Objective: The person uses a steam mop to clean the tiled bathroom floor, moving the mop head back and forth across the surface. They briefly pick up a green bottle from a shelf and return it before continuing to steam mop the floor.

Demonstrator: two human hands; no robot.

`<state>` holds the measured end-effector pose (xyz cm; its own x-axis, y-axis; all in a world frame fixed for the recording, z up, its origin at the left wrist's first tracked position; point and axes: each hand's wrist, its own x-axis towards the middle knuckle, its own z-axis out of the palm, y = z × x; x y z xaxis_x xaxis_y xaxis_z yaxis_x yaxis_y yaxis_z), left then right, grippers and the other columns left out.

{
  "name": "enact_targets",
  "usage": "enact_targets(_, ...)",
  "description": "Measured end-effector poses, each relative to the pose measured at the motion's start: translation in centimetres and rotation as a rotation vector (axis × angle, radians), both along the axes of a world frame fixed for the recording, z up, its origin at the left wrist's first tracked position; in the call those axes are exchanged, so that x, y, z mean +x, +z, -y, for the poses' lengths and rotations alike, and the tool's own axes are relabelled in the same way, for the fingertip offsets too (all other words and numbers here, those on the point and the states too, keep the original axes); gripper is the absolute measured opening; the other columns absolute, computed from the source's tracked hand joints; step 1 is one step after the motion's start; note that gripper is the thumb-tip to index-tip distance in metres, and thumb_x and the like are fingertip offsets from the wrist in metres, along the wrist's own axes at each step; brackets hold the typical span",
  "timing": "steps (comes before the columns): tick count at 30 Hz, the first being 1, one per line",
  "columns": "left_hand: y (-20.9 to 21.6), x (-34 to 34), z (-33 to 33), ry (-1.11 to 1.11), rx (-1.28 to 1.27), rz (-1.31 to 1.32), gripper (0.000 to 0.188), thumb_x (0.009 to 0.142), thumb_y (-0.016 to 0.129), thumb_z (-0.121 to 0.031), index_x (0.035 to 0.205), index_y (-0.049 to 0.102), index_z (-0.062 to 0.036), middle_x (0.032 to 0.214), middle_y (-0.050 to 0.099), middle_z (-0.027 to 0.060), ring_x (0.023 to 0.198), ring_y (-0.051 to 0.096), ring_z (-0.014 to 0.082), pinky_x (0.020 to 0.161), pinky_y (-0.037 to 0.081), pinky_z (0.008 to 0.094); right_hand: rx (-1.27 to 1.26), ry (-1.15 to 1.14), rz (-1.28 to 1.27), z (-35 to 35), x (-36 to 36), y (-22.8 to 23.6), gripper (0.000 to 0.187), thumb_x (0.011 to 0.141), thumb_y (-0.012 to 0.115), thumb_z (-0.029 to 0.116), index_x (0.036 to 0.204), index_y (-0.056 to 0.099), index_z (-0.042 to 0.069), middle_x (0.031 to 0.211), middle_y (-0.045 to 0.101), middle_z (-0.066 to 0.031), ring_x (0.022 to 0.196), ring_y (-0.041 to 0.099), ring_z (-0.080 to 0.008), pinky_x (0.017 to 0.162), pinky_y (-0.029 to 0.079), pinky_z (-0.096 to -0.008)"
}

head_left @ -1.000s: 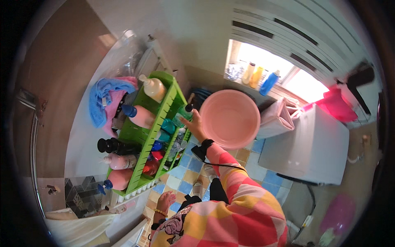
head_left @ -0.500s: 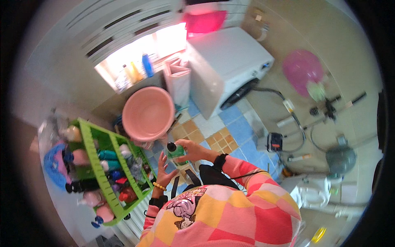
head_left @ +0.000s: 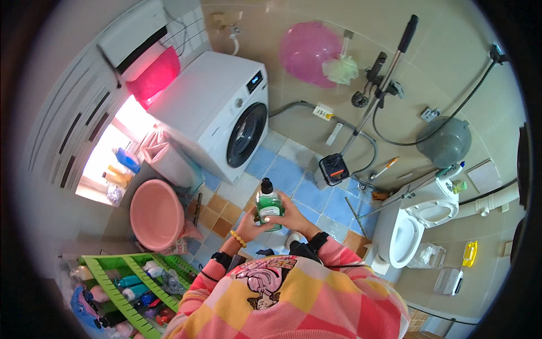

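A clear pump bottle of green liquid (head_left: 269,202) with a black top stands upright in front of my body, over the tiled floor. My right hand (head_left: 294,219) is closed round its right side, the thumb across the front near the label. On the other side my left hand (head_left: 250,227), with a yellow bead bracelet at the wrist, grips the lower left of the bottle. The fingers behind the bottle are hidden.
At the left a green shelf rack (head_left: 113,281) holds several bottles, with a pink basin (head_left: 157,214) beyond it. A white washing machine (head_left: 209,107) stands ahead. On the right are a mop bucket (head_left: 334,170) and a toilet (head_left: 405,240).
The view has swung to the right, toward the washing machine and toilet. My left hand, open and apart from the bottle before, has closed on it. My right hand keeps its hold.
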<state>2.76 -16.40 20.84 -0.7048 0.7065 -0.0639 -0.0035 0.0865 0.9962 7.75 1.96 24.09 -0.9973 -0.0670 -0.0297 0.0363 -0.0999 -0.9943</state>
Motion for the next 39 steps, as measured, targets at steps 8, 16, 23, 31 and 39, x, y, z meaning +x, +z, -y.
enact_targets(8, 0.6, -4.9, -20.8, -0.378, -0.293, -0.218, 0.07, 0.078, 0.077, -0.022, 0.133, 0.04, -0.0008, 0.125, 0.054, 0.0153, 0.113, 0.056, 0.0231, 0.097, 0.045, 0.0355, -0.031, -0.377, -0.051, -20.1, 3.1, -1.6, 0.064, 0.078, 0.078, 0.008, 0.131, 0.042, 0.006, 0.116, 0.057, -0.0035, 0.107, 0.056, -0.0148, 0.093, 0.046, -0.0313)
enact_targets(16, 0.7, -13.0, -36.1, -0.391, -0.268, -0.147, 0.056, 0.085, 0.07, -0.015, 0.133, 0.043, -0.0067, 0.117, 0.058, 0.0109, 0.108, 0.058, 0.019, 0.092, 0.047, 0.0315, 0.132, -0.871, 0.067, -31.9, 7.9, -4.2, 0.058, 0.074, 0.081, 0.012, 0.121, 0.048, 0.002, 0.104, 0.063, -0.0081, 0.095, 0.061, -0.017, 0.085, 0.049, -0.0316)
enact_targets(23, -0.4, -19.1, -53.3, -0.048, 0.074, -0.291, 0.053, 0.087, 0.069, -0.015, 0.133, 0.044, -0.006, 0.112, 0.059, 0.0092, 0.101, 0.058, 0.0163, 0.089, 0.048, 0.032, 0.327, -1.095, 0.214, -35.3, 10.4, -8.0, 0.06, 0.074, 0.081, 0.018, 0.121, 0.047, 0.001, 0.103, 0.065, -0.0142, 0.093, 0.064, -0.0224, 0.082, 0.05, -0.034)
enact_targets(31, 0.2, -21.0, -60.4, -0.334, 0.197, 0.012, 0.021, 0.092, 0.065, -0.022, 0.081, 0.062, -0.0045, 0.068, 0.061, 0.0002, 0.066, 0.058, 0.0081, 0.061, 0.046, 0.0236, 0.41, -1.138, 0.437, -37.9, 8.2, -13.9, 0.067, 0.071, 0.083, 0.028, 0.12, 0.046, 0.003, 0.102, 0.064, -0.0222, 0.096, 0.064, -0.0386, 0.08, 0.05, -0.042)
enact_targets(39, 4.0, -21.4, -60.6, -0.289, 0.154, -0.026, 0.029, 0.098, 0.052, -0.016, 0.071, 0.045, -0.0066, 0.065, 0.045, 0.0006, 0.065, 0.048, 0.0119, 0.076, 0.047, 0.0331, 0.47, -1.052, 0.611, -40.5, 4.8, -21.6, 0.066, 0.069, 0.081, 0.03, 0.118, 0.047, 0.004, 0.105, 0.063, -0.0221, 0.097, 0.061, -0.042, 0.08, 0.049, -0.046)
